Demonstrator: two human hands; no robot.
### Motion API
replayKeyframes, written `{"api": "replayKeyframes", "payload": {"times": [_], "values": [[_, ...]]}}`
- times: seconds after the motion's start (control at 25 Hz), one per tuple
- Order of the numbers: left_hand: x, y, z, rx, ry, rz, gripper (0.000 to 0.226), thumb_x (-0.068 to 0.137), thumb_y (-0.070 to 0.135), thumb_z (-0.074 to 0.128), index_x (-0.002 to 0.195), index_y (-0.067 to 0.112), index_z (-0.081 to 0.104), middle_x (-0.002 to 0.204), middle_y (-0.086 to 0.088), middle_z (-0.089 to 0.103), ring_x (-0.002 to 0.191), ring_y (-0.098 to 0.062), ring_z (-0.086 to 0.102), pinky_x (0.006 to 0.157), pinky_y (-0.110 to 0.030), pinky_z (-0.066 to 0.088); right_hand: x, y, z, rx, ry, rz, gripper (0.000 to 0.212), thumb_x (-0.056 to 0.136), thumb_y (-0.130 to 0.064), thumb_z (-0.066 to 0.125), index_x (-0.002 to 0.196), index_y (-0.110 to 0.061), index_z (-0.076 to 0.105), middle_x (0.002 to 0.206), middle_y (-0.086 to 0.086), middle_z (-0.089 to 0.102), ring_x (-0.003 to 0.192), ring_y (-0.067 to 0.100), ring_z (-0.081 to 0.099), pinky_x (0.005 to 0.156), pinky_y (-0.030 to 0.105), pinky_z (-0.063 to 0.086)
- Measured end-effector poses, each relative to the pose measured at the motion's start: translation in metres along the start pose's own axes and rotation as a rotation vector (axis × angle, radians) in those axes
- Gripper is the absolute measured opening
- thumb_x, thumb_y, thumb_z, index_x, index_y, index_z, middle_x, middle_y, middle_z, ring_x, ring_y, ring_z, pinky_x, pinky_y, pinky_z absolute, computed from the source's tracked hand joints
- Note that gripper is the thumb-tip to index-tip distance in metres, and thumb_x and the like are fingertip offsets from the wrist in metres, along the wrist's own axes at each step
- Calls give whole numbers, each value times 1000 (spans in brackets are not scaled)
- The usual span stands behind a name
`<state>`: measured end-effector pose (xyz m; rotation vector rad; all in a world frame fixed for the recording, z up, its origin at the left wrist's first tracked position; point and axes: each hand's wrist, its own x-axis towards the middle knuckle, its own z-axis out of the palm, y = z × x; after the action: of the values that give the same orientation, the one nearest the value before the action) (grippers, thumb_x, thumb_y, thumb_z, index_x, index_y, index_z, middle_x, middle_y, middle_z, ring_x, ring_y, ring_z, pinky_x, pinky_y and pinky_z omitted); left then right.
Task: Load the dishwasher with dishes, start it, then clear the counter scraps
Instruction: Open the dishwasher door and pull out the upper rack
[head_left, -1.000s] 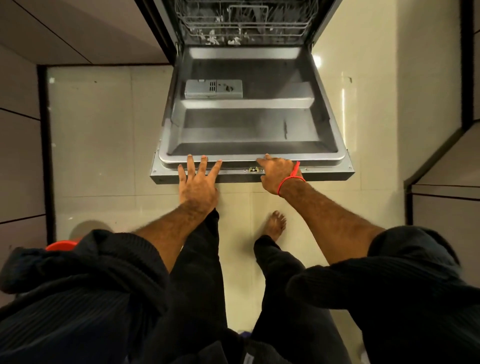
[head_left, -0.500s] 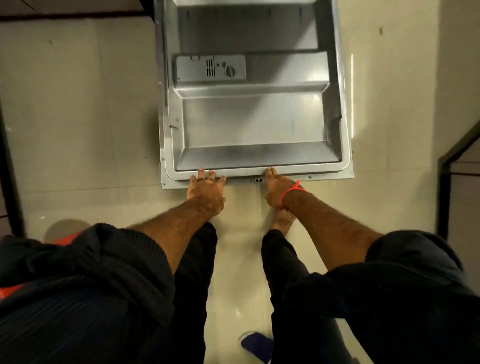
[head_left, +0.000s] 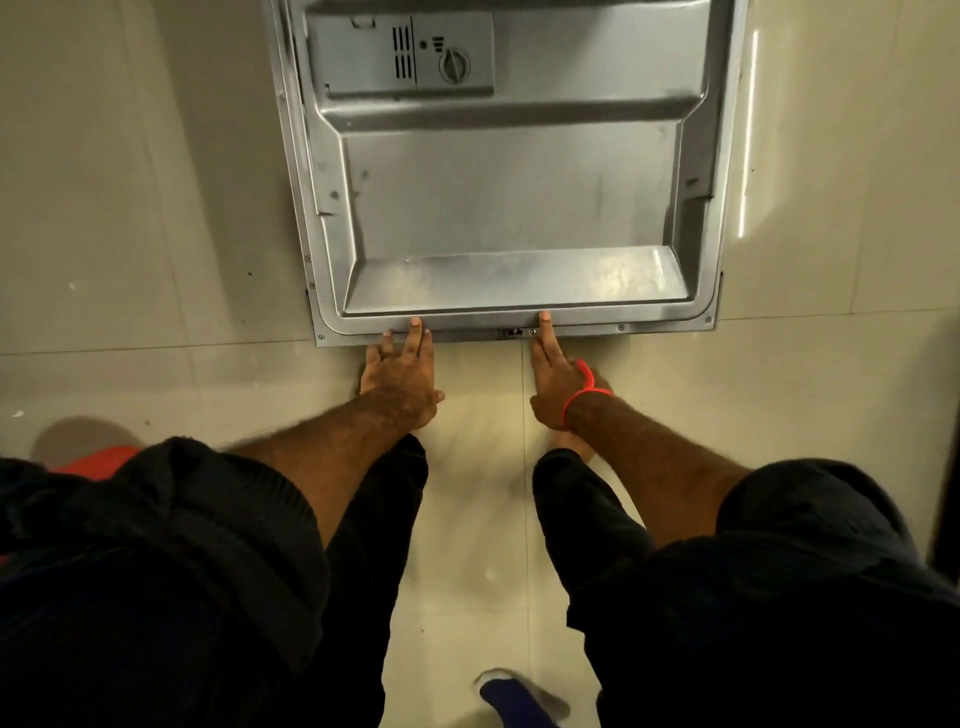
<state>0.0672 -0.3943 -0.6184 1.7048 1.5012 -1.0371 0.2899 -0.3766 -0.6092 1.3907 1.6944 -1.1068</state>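
A view from the head looks straight down at an open dishwasher door (head_left: 511, 197), its stainless steel inner panel facing up and filling the upper middle of the picture. The recessed well of the door holds nothing visible. Near the door's far end sits a grey detergent dispenser (head_left: 402, 54) with a closed lid, a slotted vent and a round rinse-aid cap (head_left: 454, 65). The top edge of the picture cuts off the far end of the door, so the dishwasher's tub and racks are out of sight, and no dishes can be seen. Both hands reach to the door's near edge. The left hand (head_left: 402, 371) has straight fingers whose tips rest on the rim left of centre; the right hand (head_left: 553, 376), with an orange-red band (head_left: 582, 397) at the wrist, lays straight fingers on the rim beside the small latch (head_left: 515, 331). Neither hand grips anything. Dark sleeves are pushed up the forearms, and dark trousers hide most of the legs. Bare feet stand on the pale tiled floor (head_left: 130, 234), mostly hidden under the hands. A blurred blue object (head_left: 511, 696) lies on the floor at the bottom edge, and an orange-red shape (head_left: 96, 460) at the left is partly hidden by a sleeve; neither can be identified.
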Motion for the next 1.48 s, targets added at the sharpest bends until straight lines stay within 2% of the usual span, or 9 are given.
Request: {"api": "replayKeyframes", "payload": {"times": [0.12, 0.4, 0.8, 0.92, 1.0, 1.12, 1.28, 1.4, 1.48], "values": [[-10, -1, 1, -93, 19, -52, 104, 91, 53, 64, 161, 18, -4, 167, 0, -20, 154, -39, 0, 123, -52, 14, -8, 3, -12, 84, 27, -65, 85, 89, -16, 56, 158, -19, 5, 158, -2, -35, 133, 36, 45, 110, 40, 40], [-48, -4, -82, -235, 240, 99, 83, 99, 37, 57, 161, 18, 6, 168, -4, -18, 155, -34, -7, 123, -57, 13, -31, 0, -98, 242, 133, -106, 72, 93, -14, 52, 156, -21, 19, 166, 5, 8, 143, 32, 35, 116, 40, 30], [-37, -37, -294, -487, 613, 81, 74, 100, 43, 51, 161, 29, 11, 167, 0, -19, 155, -31, 5, 119, -63, 18, -46, -12, -329, 317, 509, -273, 60, 98, -23, 54, 153, -24, 31, 150, 10, 44, 132, 31, 49, 111, 40, 39], [-10, -68, -359, -602, 758, 87, 73, 96, 59, 37, 160, 29, 18, 168, 0, -11, 152, -35, 14, 120, -62, 14, -16, -25, -402, 508, 645, -309, 59, 95, -27, 61, 149, -24, 38, 144, 11, 51, 129, 29, 51, 108, 45, 42], [12, -90, -398, -660, 833, 68, 68, 99, 50, 47, 158, 27, 22, 169, -2, -3, 151, -34, 17, 121, -59, 15, 0, -38, -445, 744, 698, -299, 61, 92, -34, 66, 147, -23, 41, 141, 8, 53, 127, 25, 52, 109, 45, 43], [29, -113, -458, -1067, 904, 153, 67, 97, 53, 56, 153, 27, 33, 160, -1, 30, 139, -20, 39, 115, -45, 36, 8, -59, -503, 1291, 661, -353, 81, 81, -56, 71, 147, -23, 39, 135, -3, 58, 127, 19, 53, 111, 46, 40], [28, -123, -548, -1926, 708, 222, 102, 69, 85, 52, 154, 35, 29, 145, 2, 50, 118, -20, 60, 84, -43, 58, 3, -71, -588, 1695, 556, -455, 120, 60, -86, 63, 156, -28, 21, 156, 4, 38, 140, 24, 40, 111, 47, 38], [17, -127, -607, -2236, 609, 349, 117, 54, 93, 58, 154, 40, 29, 150, -5, 46, 117, -26, 61, 78, -54, 61, -1, -78, -643, 1828, 487, -533, 106, 56, -91, 60, 137, -23, 57, 128, 4, 67, 119, 24, 63, 92, 47, 52], [9, -127, -636, -2327, 558, 420, 113, 59, 91, 60, 153, 37, 31, 144, -9, 51, 118, -30, 61, 82, -60, 58, 2, -86, -665, 1877, 485, -488, 95, 57, -87, 64, 129, -24, 63, 123, 7, 70, 111, 31, 67, 93, 58, 49]]}}
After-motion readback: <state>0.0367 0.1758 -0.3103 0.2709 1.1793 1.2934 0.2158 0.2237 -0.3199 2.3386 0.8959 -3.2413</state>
